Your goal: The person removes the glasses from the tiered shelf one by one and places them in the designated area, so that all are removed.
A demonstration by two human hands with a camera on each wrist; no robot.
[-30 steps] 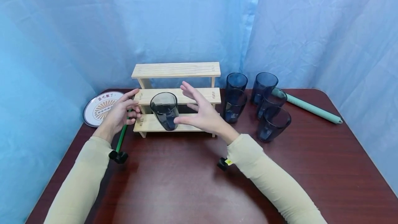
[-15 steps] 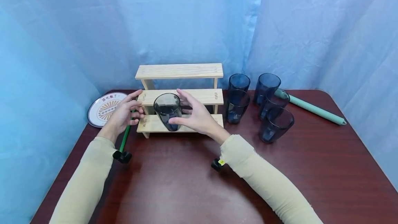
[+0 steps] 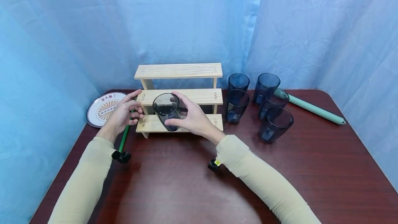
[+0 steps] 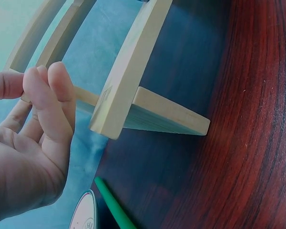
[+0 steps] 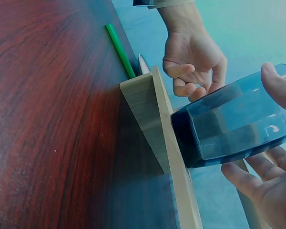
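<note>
A three-tier wooden stand (image 3: 200, 96) stands at the back of the table. On its bottom shelf is a smoky blue drinking glass (image 3: 162, 111), upright, its rim level with the middle shelf in the head view. My right hand (image 3: 194, 118) grips this glass from the right, thumb in front and fingers behind; the right wrist view shows the glass's base (image 5: 186, 140) against the shelf board. My left hand (image 3: 122, 115) is at the stand's left end, its fingers loosely bent and a fingertip right at the end of the middle shelf.
Several more blue glasses (image 3: 236, 108) stand to the right of the stand. Behind them lies a pale green roll (image 3: 317, 110). At the left, a patterned plate (image 3: 104, 113) lies near a green stick (image 3: 123, 141). Blue curtains (image 3: 186, 20) hang around the table.
My right hand has moved left onto the glass and its spread fingers have closed round it. The glass stays on the bottom shelf, and the left hand keeps its place by the stand.
</note>
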